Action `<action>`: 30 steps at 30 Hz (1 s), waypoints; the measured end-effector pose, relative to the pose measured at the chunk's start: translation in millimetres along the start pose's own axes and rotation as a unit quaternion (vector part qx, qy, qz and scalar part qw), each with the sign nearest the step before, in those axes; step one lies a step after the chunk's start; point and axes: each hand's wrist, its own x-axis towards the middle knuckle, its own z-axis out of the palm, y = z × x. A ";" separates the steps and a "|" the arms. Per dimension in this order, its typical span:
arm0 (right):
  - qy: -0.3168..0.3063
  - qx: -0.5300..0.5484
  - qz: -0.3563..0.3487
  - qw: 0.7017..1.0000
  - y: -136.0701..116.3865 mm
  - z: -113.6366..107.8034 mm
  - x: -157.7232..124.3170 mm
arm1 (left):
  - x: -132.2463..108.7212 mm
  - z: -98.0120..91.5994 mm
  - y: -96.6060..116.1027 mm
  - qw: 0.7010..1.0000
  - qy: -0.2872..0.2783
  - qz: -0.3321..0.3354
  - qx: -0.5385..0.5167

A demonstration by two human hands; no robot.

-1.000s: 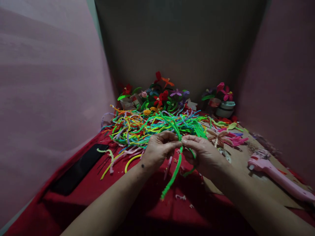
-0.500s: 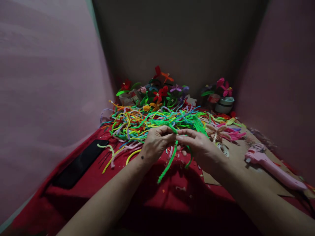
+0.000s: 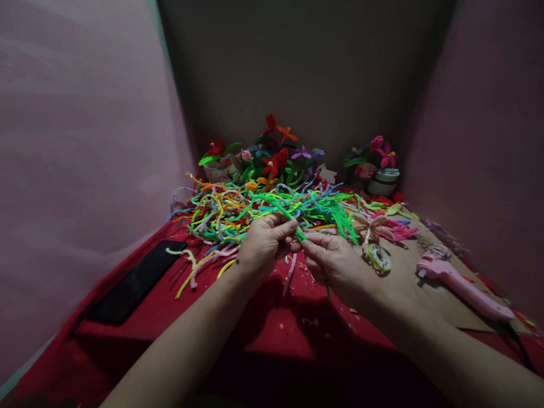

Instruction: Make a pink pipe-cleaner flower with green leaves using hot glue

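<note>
Between my hands runs a bright green pipe cleaner (image 3: 300,233), slanting down to the right. My left hand (image 3: 268,239) pinches it between thumb and fingers. My right hand (image 3: 334,258) has closed its fingertips on the lower part of it, close beside the left. A short green end shows below the right hand; the rest inside the fingers is hidden. Just beyond my hands lies a tangled heap of coloured pipe cleaners (image 3: 229,207), with a bundle of green ones (image 3: 343,218) at its right side.
A black phone (image 3: 138,283) lies left on the red cloth (image 3: 272,334). To the right, a pink glue gun (image 3: 465,286), a tape roll (image 3: 378,258) and a brown pipe-cleaner flower (image 3: 374,226) rest on cardboard (image 3: 408,283). Pipe-cleaner flowers (image 3: 276,163) and a jar (image 3: 383,182) stand behind.
The green end that hung below my hands is gone from there; the green pipe cleaner now slants between both hands. My right hand has moved slightly down, and the view has shifted a little.
</note>
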 end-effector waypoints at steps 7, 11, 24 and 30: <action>-0.042 0.078 0.042 0.995 14.6 -3.8 -9.5 | 3.0 -3.9 2.6 0.998 -0.051 -0.026 -0.035; -0.038 0.038 0.084 0.995 20.5 -9.4 -18.1 | 5.7 -4.9 4.9 0.999 -0.007 -0.004 -0.047; -0.118 0.101 0.130 0.979 24.5 -29.8 -30.6 | 10.5 -4.9 3.9 1.000 0.008 0.024 0.004; -0.013 -0.031 0.106 0.994 26.1 -23.0 -37.9 | 10.5 -7.1 -1.1 0.999 0.021 0.010 0.035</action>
